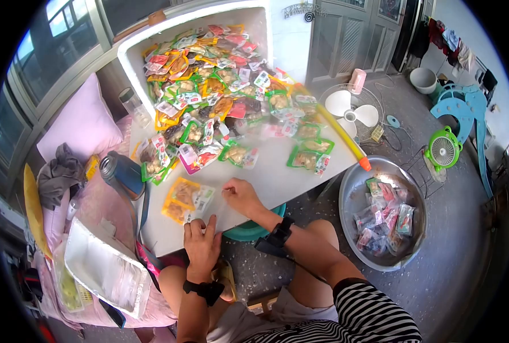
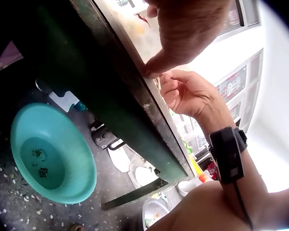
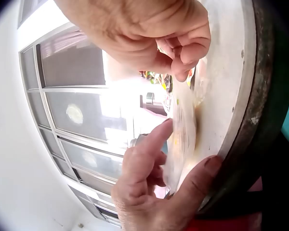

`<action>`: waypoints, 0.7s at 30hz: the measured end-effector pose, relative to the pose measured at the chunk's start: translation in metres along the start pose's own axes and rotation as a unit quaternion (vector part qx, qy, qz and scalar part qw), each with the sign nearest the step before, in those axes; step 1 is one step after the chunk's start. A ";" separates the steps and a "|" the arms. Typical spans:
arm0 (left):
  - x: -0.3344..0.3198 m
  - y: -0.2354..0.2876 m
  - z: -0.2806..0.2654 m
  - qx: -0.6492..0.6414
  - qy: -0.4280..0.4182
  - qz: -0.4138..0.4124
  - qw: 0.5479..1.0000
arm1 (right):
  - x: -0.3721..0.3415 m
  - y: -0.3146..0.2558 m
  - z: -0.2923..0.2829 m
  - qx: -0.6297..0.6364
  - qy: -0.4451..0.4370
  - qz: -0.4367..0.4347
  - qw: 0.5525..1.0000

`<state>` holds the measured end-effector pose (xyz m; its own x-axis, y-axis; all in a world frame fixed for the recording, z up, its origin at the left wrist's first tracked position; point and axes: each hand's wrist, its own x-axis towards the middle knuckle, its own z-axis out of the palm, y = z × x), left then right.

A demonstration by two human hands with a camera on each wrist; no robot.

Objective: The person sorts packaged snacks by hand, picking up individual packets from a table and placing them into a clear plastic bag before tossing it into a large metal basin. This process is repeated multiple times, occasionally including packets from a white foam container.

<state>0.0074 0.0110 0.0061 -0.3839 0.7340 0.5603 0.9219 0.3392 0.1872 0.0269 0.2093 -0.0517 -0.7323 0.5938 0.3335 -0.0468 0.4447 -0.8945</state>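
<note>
A yellow-edged packet with a clear, printed side [image 1: 187, 200] lies near the front edge of the white table; its pale side rises on edge in the right wrist view [image 3: 183, 132]. My left hand [image 1: 202, 243] is at its near side, index finger extended against it and thumb apart, low by the table edge [image 3: 151, 187]. Curled fingers of my right hand [image 1: 242, 196] pinch the packet's upper end, seen close in the right wrist view [image 3: 154, 41]. Both hands show close together in the left wrist view, right [image 2: 195, 96] and left [image 2: 188, 33].
Many colourful packets [image 1: 209, 86] spill from a white foam box [image 1: 134, 63] across the table [image 1: 266, 191]. A blue flask [image 1: 122, 174] stands left. On the floor are a metal basin with packets [image 1: 351, 240], a teal basin [image 2: 79, 168] and a fan [image 1: 350, 116].
</note>
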 end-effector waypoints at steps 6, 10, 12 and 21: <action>0.001 0.001 0.003 -0.020 0.032 0.016 0.999 | -0.004 -0.030 -0.018 0.109 -0.056 0.147 0.982; 0.001 0.000 0.005 -0.019 0.072 0.036 0.997 | -0.005 -0.058 -0.036 0.143 -0.092 0.216 0.961; 0.001 -0.002 0.005 -0.013 0.077 0.042 0.996 | -0.004 -0.055 -0.036 0.152 -0.103 0.204 0.962; 0.002 -0.002 0.001 0.016 0.104 0.048 0.993 | -0.007 -0.041 -0.031 0.177 -0.155 0.215 0.948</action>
<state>0.0046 0.0119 0.0060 -0.2719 0.6275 0.7296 0.9505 0.2938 0.1016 0.0551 0.2074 -0.0077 -0.8972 0.4195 -0.1382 0.1157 -0.0787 -0.9902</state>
